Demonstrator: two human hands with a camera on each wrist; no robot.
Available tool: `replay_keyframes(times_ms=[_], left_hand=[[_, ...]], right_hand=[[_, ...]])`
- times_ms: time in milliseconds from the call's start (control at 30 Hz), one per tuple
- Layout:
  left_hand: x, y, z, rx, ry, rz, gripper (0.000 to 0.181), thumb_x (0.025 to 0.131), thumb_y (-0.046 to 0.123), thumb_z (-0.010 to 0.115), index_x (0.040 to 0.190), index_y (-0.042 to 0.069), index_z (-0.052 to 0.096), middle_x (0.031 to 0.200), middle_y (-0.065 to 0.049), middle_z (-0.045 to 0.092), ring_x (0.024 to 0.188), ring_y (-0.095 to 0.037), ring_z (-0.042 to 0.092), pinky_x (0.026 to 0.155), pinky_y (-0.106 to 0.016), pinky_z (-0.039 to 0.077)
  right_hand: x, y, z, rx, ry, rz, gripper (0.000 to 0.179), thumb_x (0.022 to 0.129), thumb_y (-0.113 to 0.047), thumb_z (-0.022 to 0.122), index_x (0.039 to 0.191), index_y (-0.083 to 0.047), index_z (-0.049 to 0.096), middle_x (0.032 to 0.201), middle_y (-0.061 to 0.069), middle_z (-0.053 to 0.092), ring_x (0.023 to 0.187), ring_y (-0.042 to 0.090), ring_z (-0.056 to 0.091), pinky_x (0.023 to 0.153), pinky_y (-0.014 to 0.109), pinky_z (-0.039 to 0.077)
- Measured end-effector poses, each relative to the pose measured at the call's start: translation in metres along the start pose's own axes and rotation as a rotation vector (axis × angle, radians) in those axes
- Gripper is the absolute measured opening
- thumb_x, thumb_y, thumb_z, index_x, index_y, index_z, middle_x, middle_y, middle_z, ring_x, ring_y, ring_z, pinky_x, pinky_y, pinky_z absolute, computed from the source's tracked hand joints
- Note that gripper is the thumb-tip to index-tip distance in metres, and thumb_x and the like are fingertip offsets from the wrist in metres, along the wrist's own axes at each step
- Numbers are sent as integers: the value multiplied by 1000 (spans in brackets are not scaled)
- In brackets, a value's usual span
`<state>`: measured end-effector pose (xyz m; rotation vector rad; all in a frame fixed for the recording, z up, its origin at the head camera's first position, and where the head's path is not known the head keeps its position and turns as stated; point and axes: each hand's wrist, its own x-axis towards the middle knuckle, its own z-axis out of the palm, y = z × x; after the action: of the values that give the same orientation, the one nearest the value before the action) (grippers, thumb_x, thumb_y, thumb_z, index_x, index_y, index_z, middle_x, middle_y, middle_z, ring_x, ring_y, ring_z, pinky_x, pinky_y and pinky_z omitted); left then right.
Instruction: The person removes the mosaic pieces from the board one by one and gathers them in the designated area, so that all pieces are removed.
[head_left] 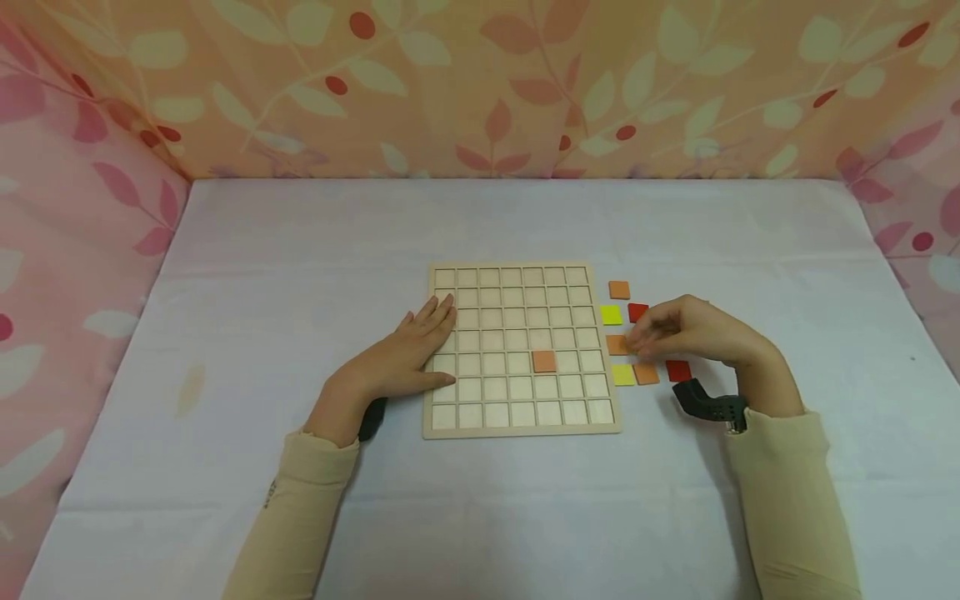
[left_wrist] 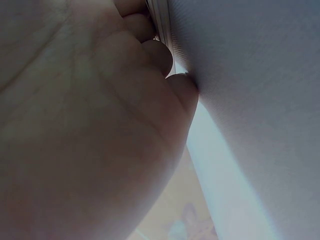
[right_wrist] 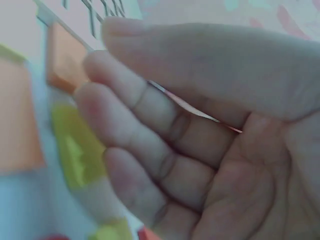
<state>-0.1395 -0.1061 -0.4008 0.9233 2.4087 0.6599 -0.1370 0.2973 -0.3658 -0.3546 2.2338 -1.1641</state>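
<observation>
In the head view, a square wooden grid board (head_left: 510, 432) lies on the white-covered table, with one orange tile (head_left: 543, 361) in a cell. My left hand (head_left: 405, 354) rests flat over the board's left edge, fingers straight and thumb spread. To the board's right, my right hand (head_left: 686, 329) hovers with bent fingers, its tips at a loose orange tile (head_left: 617, 345). The right wrist view shows the thumb and fingertips of this hand (right_wrist: 165, 110) beside an orange tile (right_wrist: 67, 57) and a yellow tile (right_wrist: 75, 145); nothing shows between them. The index finger is mostly hidden.
Around the right hand lie an orange tile (head_left: 619, 290), a yellow tile (head_left: 611, 315), a partly covered red tile (head_left: 637, 312), another yellow tile (head_left: 623, 375), another orange tile (head_left: 647, 373) and another red tile (head_left: 678, 371). Patterned cloth (head_left: 495, 92) stands behind the table.
</observation>
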Motion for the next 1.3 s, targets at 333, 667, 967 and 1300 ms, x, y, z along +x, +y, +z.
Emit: replay_keyframes(times_ms=[333,667,967,1300], left_hand=[[1,2,0,-1,-5,-4,88,91,32,63,149,-1,5,157,-11,-8,143,-25,-12,114,-48,2],[1,2,0,4,-10,-9,88,91,31,62,149,-1,5,157,-11,-8,143,-25,-11,114,-47,1],[1,1,0,10,-1,-6,89,91,31,63,149,-1,5,157,-11,-8,142,-24,-12,114,-47,1],[0,1,-1,15,-3,-6,89,91,32,63,149,-1,5,157,-12,-8,143,-25,-12,114,-48,1]], right_hand=[[13,-14,29,22,32,-42,17,81,-8,74,95,0,70,92,9,69,79,16,64,72,24,52],[29,-27,54,10,84,-83,18,78,-7,77,94,-2,70,89,8,69,74,20,64,69,24,51],[40,-35,64,-1,55,-130,15,79,-2,74,94,-3,71,87,5,69,73,20,62,69,26,51],[47,-39,71,-36,95,-133,16,78,-5,76,93,-7,71,83,2,67,72,18,61,67,26,50]])
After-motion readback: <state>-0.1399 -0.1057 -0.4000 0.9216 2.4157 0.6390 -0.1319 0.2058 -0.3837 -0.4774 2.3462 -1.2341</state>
